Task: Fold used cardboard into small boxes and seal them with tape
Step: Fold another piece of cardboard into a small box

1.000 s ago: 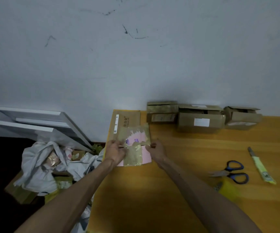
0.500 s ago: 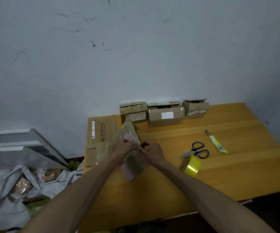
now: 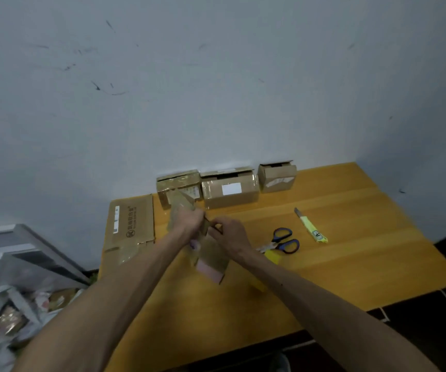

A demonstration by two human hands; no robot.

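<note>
A flattened, tape-covered cardboard piece (image 3: 212, 260) with a pink patch is held above the wooden table (image 3: 350, 253). My left hand (image 3: 188, 221) grips its upper part and my right hand (image 3: 228, 234) pinches its edge just to the right. A yellow tape roll (image 3: 272, 256) lies mostly hidden behind my right forearm. Three small folded boxes (image 3: 230, 187) stand in a row against the wall.
Blue-handled scissors (image 3: 283, 240) and a yellow utility knife (image 3: 311, 228) lie right of my hands. A flat printed cardboard sheet (image 3: 132, 224) rests at the table's left end. On the floor to the left are white boards (image 3: 15, 253) and a bag of scraps (image 3: 4, 318).
The cardboard piece has turned from lying flat toward me to tilted and partly folded between my hands. My hands have come closer together. The view has swung right, showing the table's right end.
</note>
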